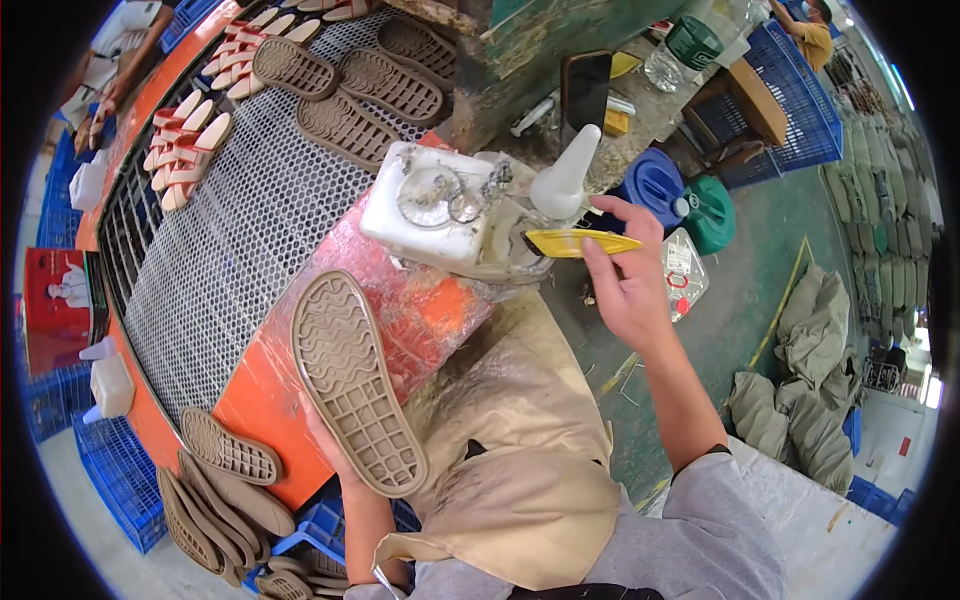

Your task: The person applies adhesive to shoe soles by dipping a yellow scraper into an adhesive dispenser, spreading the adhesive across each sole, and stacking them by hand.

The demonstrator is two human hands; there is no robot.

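My left hand (335, 445) holds a tan rubber shoe sole (355, 378) from below, tread side up, over the orange edge of the conveyor. My right hand (625, 280) grips a yellow-handled brush (580, 242) and holds its tip at the opening of a dirty white glue container (440, 205) in front of me. A white squeeze bottle (565, 175) stands just behind that container.
A metal mesh conveyor belt (230, 240) carries more soles (345, 125) and pink sandals (190, 145) away to the upper left. A stack of soles (225, 480) lies in blue crates at lower left. Blue and green jugs (680, 195) stand on the floor to the right, and another person (110, 70) works at far left.
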